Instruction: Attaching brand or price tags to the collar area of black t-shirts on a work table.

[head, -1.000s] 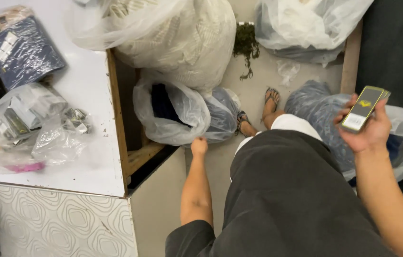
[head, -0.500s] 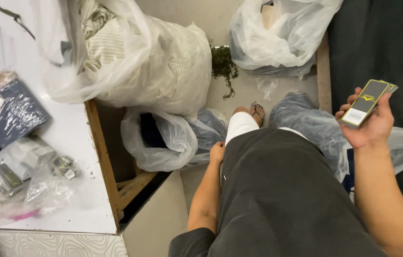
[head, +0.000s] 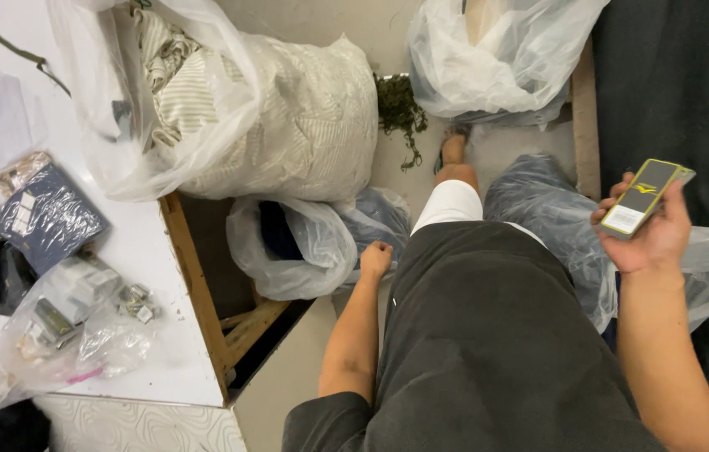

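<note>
Large clear bag of striped cloth [head: 271,125]: far left, slumped over the white table [head: 166,351] edge, likely too bulky to lie flat. Second clear bag [head: 497,59]: far right, on the floor. Small clear bag with dark cloth [head: 296,247]: on the floor under the table edge, just beside the left hand [head: 375,258]. Packets of metal fittings [head: 78,322]: near left on the table, beside a dark blue packet [head: 46,216]. Left hand: loosely clenched, hanging at the thigh, grasping nothing seen. Right hand [head: 652,234]: raised, fingers wrapped round a flat dark device with a yellow rim [head: 646,197], tilted face-up as if for reading. Against half a second before: the view has swung a little left, showing more table; the grip on the device matches.
</note>
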